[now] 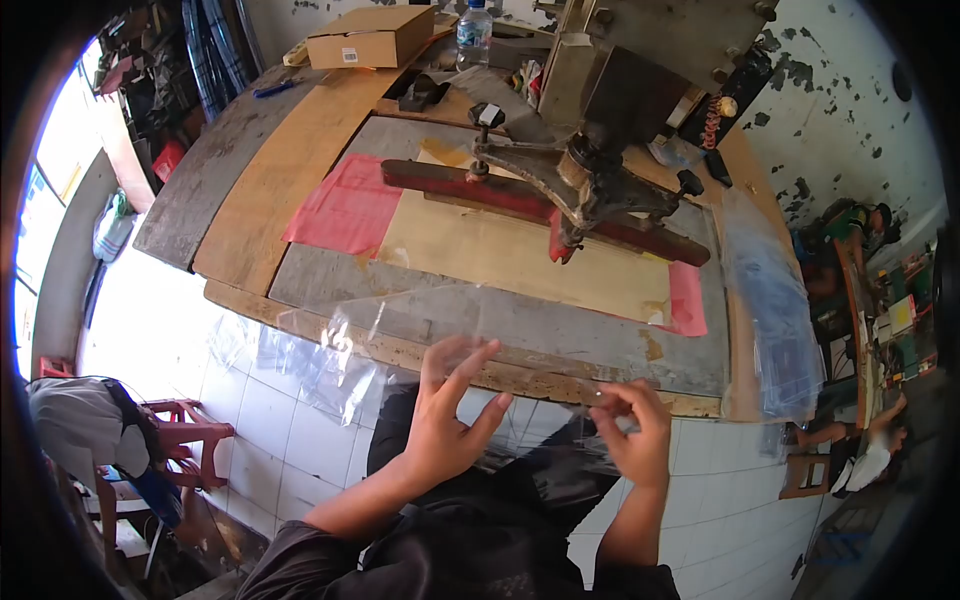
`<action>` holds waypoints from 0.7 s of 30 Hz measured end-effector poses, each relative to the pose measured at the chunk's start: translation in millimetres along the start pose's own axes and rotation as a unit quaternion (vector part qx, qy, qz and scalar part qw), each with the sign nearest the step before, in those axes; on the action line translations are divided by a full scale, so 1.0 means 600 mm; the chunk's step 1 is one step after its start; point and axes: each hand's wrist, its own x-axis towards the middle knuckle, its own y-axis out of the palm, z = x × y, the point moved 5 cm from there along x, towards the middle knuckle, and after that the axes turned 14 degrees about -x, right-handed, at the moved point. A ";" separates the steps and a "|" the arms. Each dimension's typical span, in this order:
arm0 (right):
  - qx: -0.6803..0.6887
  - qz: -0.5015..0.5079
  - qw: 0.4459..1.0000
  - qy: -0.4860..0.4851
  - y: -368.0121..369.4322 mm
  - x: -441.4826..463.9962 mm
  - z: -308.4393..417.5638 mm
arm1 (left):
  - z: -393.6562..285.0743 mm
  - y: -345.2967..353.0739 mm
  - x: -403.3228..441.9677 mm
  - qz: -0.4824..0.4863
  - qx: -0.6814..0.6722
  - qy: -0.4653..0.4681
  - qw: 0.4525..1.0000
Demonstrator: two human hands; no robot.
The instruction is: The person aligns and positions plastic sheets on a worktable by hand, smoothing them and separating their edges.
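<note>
Clear plastic film [350,345] spreads over the front edge of the worktable and between my hands. My left hand [450,410] has its fingers apart, against or just above the film. At the right, my right hand [635,425] pinches the film between thumb and fingers near the table's front edge. Beyond them a press head with a long red-edged bar [540,215] stands over a cream sheet [500,250]. Pink sheets show at both ends of it, the larger pink piece [345,205] at the left.
A stack of clear plastic bags [780,350] hangs over the table's right edge. At the back are a cardboard box [370,37] and a water bottle [474,38]. A red stool [200,440] stands at lower left. Other people are at the far right.
</note>
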 end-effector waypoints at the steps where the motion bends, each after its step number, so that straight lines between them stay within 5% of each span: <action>1: 0.008 -0.010 1.000 -0.003 0.003 -0.006 0.019 | -0.007 -0.003 0.004 0.000 0.016 0.044 0.999; 7: 0.053 0.091 0.994 -0.010 0.028 -0.032 0.063 | -0.003 -0.021 0.014 0.062 -0.101 0.051 0.992; 10: 0.274 0.281 0.919 -0.035 0.049 -0.039 0.072 | -0.025 -0.051 0.025 0.048 -0.183 0.087 0.978; 13: 0.225 0.176 0.954 -0.089 0.055 -0.025 0.043 | -0.042 -0.085 0.033 0.051 -0.249 0.105 0.961; 14: 0.222 0.148 0.963 -0.034 0.065 -0.025 0.031 | -0.043 -0.097 0.035 0.061 -0.269 0.108 0.955; 21: 0.259 0.219 0.940 -0.027 0.145 -0.037 0.066 | -0.051 -0.184 0.046 -0.049 -0.268 0.149 0.951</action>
